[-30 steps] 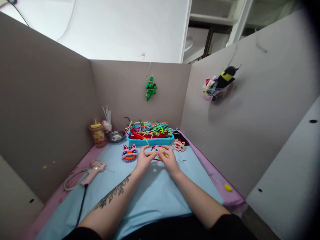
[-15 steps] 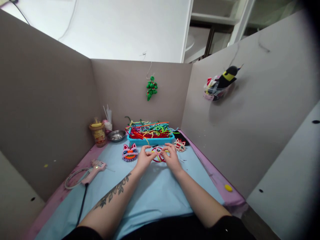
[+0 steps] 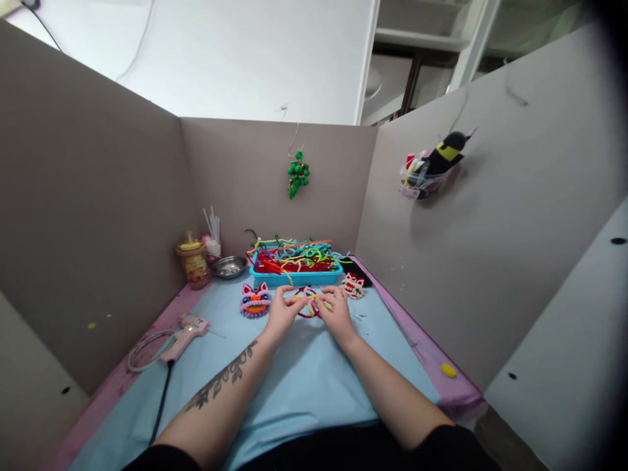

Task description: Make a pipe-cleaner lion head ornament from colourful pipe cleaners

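Between my two hands is a small craft piece of bent pipe cleaners [image 3: 311, 311], with a red round outline and yellow and pale pink parts. My left hand [image 3: 284, 311] pinches its left side between thumb and fingers. On the right side, my right hand [image 3: 336, 311] grips it in the same way, and the fingertips partly cover it. To the left of my left hand lies a purple lion-head pipe cleaner figure [image 3: 255, 301] with an orange mouth. A pinkish-white and red figure [image 3: 352, 286] of similar shape lies beyond my right hand.
A blue tray [image 3: 297, 278] heaped with coloured pipe cleaners stands behind my hands. To the left are a metal bowl [image 3: 229, 267], a lidded cup [image 3: 193, 261] and a pink glue gun [image 3: 185, 337] with its cord. A yellow disc [image 3: 448, 371] lies right. Grey panels [image 3: 235, 170] enclose the table.
The fingers of both hands have shifted slightly on the pipe cleaner piece, and its pale pink part shows more at the top. The things around it stay in place.
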Motion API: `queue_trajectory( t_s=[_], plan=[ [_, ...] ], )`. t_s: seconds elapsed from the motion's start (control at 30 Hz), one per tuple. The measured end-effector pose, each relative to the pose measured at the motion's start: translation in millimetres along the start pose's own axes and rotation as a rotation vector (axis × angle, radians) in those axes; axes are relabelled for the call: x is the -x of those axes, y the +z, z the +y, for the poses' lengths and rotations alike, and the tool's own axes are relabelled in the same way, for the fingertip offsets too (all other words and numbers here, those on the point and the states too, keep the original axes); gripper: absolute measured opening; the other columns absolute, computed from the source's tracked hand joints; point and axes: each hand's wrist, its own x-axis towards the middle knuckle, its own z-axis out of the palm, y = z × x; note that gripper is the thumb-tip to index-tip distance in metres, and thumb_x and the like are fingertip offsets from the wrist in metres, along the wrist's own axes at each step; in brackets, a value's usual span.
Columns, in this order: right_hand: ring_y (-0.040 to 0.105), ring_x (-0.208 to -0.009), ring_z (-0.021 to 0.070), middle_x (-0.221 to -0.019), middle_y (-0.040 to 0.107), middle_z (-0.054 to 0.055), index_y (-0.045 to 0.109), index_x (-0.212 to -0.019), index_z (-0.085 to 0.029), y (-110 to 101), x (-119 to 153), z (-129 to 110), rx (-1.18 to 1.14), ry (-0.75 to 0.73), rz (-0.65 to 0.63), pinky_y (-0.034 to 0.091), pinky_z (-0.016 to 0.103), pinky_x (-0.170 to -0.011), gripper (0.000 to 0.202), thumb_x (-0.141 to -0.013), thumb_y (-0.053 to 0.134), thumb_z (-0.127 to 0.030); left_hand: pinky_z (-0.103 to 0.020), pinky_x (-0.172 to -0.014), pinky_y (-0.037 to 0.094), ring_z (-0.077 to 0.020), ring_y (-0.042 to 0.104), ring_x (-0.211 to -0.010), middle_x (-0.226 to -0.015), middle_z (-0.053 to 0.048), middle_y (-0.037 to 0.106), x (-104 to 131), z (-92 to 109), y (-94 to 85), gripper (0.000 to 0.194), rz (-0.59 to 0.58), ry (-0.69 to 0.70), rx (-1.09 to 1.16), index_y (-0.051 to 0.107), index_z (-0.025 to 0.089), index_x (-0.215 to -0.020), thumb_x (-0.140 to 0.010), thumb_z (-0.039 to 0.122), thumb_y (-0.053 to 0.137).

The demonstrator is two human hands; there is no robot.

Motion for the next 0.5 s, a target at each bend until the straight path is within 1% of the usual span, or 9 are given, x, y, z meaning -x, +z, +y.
queue_trajectory(
  t_s=[0.13,0.23,0.33,0.5],
  plan=[
    [0.045,-0.105,0.0244,-0.102,0.054,0.007,0.071,-0.076,-0.024,-0.2,1.9,-6.3,-0.025,-0.007,-0.039,0.033,0.042,-0.095,0.015,-0.077,0.059,-0.033,-0.024,-0.059,0.046,-0.0146,0.064,-0.061,-0.066,0.0,0.068,2.4,5.3,0.4,0.053,0.007,0.006,-0.003,0.042,0.018,-0.098,-0.061,0.035,0.075],
    [0.045,-0.107,0.0244,-0.106,0.053,0.008,0.068,-0.073,-0.023,1.7,2.6,-7.0,-0.089,0.061,-0.074,0.033,0.041,-0.096,0.015,-0.074,0.061,-0.036,-0.024,-0.059,0.045,-0.0147,0.064,-0.06,-0.064,0.001,0.067,2.7,6.0,0.6,0.053,0.0,0.015,-0.014,0.042,0.018,-0.098,-0.061,0.036,0.074],
    [0.046,-0.107,0.0238,-0.107,0.053,0.008,0.066,-0.067,-0.022,3.6,2.6,-5.2,-0.141,0.114,-0.101,0.033,0.04,-0.096,0.017,-0.075,0.059,-0.036,-0.024,-0.058,0.045,-0.0149,0.064,-0.06,-0.064,0.001,0.067,2.5,5.1,1.2,0.054,-0.015,0.029,-0.026,0.041,0.018,-0.099,-0.06,0.038,0.075],
    [0.045,-0.109,0.024,-0.107,0.053,0.008,0.06,-0.061,-0.021,6.7,2.2,-1.9,-0.188,0.143,-0.12,0.033,0.04,-0.096,0.022,-0.077,0.054,-0.034,-0.023,-0.057,0.043,-0.0136,0.062,-0.059,-0.064,0.001,0.066,3.2,5.2,2.5,0.052,-0.057,0.065,-0.039,0.04,0.018,-0.099,-0.063,0.037,0.073]
  ],
)
